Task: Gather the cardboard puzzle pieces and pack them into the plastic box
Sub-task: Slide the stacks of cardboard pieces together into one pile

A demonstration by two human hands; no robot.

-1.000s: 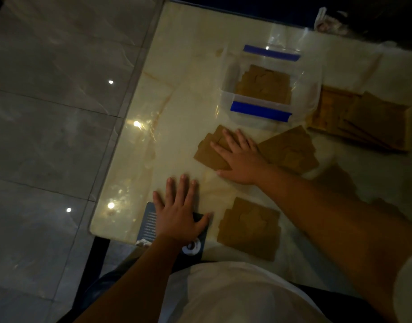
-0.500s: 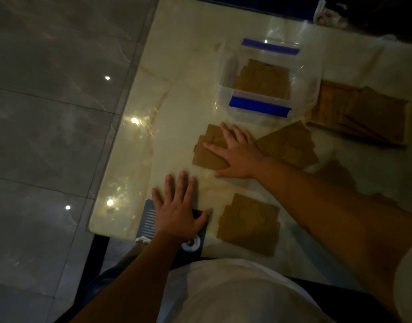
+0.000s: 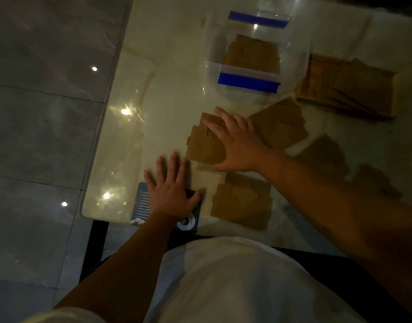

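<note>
My right hand [image 3: 237, 143] lies flat, fingers spread, on a brown cardboard puzzle sheet [image 3: 201, 143] in the middle of the table. My left hand [image 3: 171, 190] rests flat on a dark blue booklet [image 3: 142, 203] at the near edge. The clear plastic box [image 3: 212, 54] with blue clips stands beyond, with brown pieces [image 3: 252, 54] inside. Another assembled sheet [image 3: 242, 201] lies near me. A further one [image 3: 280, 124] sits right of my right hand. Two more sheets [image 3: 323, 155] lie under my forearm's shadow.
A stack of cardboard boards [image 3: 354, 87] lies at the right of the box. The marble table's left edge [image 3: 107, 108] drops to a grey tiled floor [image 3: 44, 113]. My white shirt fills the bottom of the view.
My right hand has slid the sheet under it a little toward me and the left. My left hand has stayed on the booklet.
</note>
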